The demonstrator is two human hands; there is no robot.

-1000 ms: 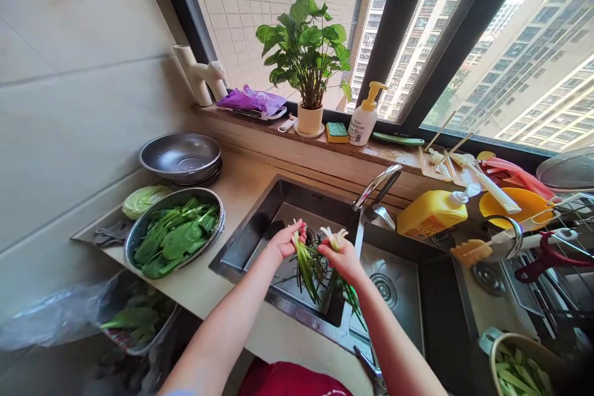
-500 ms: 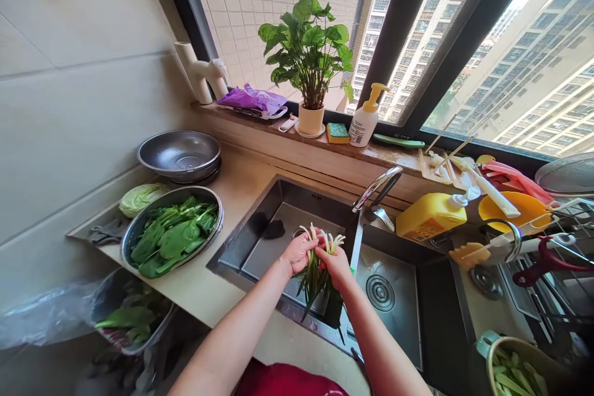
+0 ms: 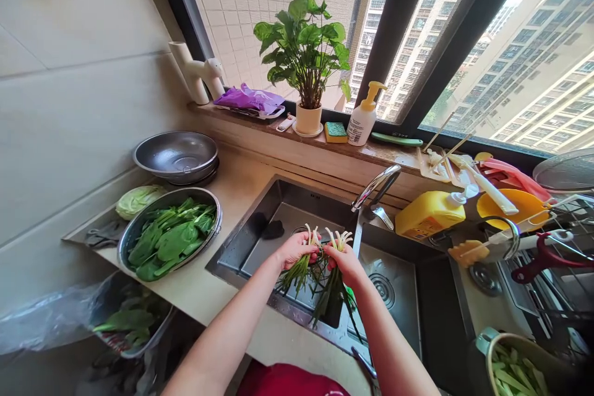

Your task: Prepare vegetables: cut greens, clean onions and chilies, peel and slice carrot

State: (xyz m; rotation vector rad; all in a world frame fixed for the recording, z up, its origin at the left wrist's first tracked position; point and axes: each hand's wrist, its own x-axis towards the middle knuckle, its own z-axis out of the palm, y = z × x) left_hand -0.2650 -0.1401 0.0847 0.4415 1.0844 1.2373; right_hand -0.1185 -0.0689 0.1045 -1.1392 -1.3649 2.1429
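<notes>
Over the left basin of the sink (image 3: 260,241), both of my hands are closed on thin scallions with white root ends up and green leaves hanging down. My left hand (image 3: 297,250) grips one bunch of scallions (image 3: 297,275), its leaves slanting down to the left. In my right hand (image 3: 344,263) is a second bunch of scallions (image 3: 328,297), drooping toward the divider between the basins. My fingertips are close together, and some green strands run between the two bunches. A small dark piece (image 3: 273,229) lies on the basin floor.
A bowl of leafy greens (image 3: 171,238) and a wok (image 3: 176,154) stand on the left counter, near a cabbage (image 3: 139,200). The faucet (image 3: 377,185) rises behind the sink. A yellow jug (image 3: 427,215) sits at its right, and a pot of cut greens (image 3: 515,365) is at lower right.
My hands have moved slightly apart, splitting the single bundle of scallions into two bunches. The left bunch now hangs to the left, the right one to the right.
</notes>
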